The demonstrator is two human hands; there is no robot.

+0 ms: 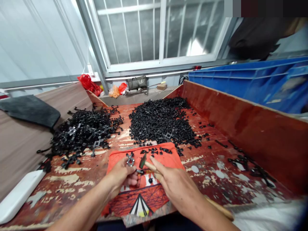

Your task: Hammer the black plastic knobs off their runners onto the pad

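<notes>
My left hand (122, 173) is closed on a small black linked part (130, 159), its fingers gripping the near side. A short black arm with a round end (140, 171) sticks out to the right from this hand. In my right hand (176, 181) is a hammer (142, 161) with a wooden handle; its dark head is just right of the black part, apart from it. Both hands are over an orange printed cloth (115, 160). On the cloth lie a single black knob (150, 180) and several small black pegs (166, 150) along its far edge.
A large heap of small black pegs (161, 122) lies beyond the cloth. Linked black parts (84, 131) are piled at left, near a white slab-like object (21, 195). A red wooden board (231, 118) walls the right side, with a blue crate (223, 83) behind it.
</notes>
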